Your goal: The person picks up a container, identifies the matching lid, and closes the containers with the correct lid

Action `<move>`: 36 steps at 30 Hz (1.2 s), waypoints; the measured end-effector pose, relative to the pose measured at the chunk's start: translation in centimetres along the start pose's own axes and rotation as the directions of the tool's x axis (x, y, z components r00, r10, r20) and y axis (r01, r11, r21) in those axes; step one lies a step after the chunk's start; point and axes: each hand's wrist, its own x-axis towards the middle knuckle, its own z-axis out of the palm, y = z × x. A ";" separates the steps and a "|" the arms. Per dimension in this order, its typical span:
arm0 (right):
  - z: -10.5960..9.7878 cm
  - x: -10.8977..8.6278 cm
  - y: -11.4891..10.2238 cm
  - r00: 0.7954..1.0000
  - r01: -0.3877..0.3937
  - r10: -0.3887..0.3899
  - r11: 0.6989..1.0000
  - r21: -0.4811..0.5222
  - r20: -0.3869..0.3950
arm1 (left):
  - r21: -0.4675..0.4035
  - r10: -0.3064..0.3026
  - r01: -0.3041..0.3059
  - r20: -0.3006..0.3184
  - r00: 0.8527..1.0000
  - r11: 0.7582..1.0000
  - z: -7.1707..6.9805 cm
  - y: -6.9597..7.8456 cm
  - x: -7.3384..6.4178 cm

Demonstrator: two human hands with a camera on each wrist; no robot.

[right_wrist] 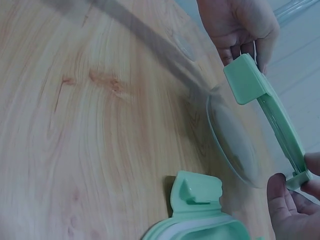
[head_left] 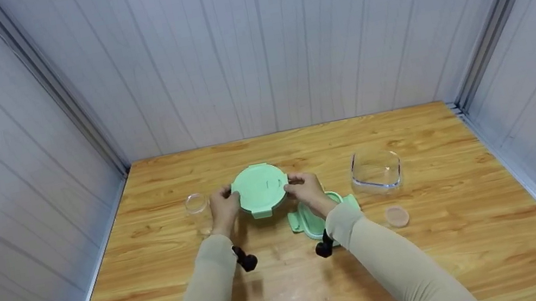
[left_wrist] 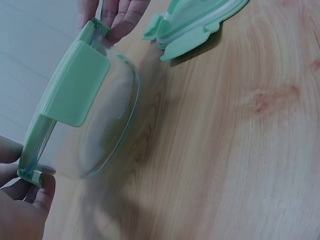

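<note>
A round green lid [head_left: 260, 188] sits over a round clear glass bowl [left_wrist: 107, 120], with a front flap [left_wrist: 77, 82] hanging down at its near side. My left hand [head_left: 225, 209] grips the lid's left edge at a side flap, thumb above and fingers below. On the opposite edge my right hand [head_left: 306, 189] pinches the other side flap in the same way. Whether any flap is latched onto the glass cannot be told. A second green lid [head_left: 310, 222], underside up, lies below my right wrist and is partly hidden by it.
To the right stands a square clear glass container [head_left: 377, 172], with a small round pinkish lid [head_left: 397, 216] in front of it. A clear glass jar [head_left: 199, 215] is just left of my left hand. Pale panel walls [head_left: 251, 54] enclose the wooden table [head_left: 294, 300] at the back and sides.
</note>
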 end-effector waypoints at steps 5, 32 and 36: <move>0.2 0.3 0.4 1.000 0.007 -0.007 0.999 -0.033 0.004 | 0.015 -0.007 0.007 0.013 1.000 1.000 -0.1 -0.4 0.2; -0.6 -0.6 -0.2 0.999 -0.044 0.044 0.997 -0.070 0.001 | -0.032 -0.019 0.021 0.067 0.998 0.999 0.1 -0.8 0.0; -1.2 -0.9 -0.4 0.999 -0.041 0.043 0.995 -0.096 0.013 | -0.015 -0.043 0.045 0.096 0.994 0.999 0.0 -0.7 0.2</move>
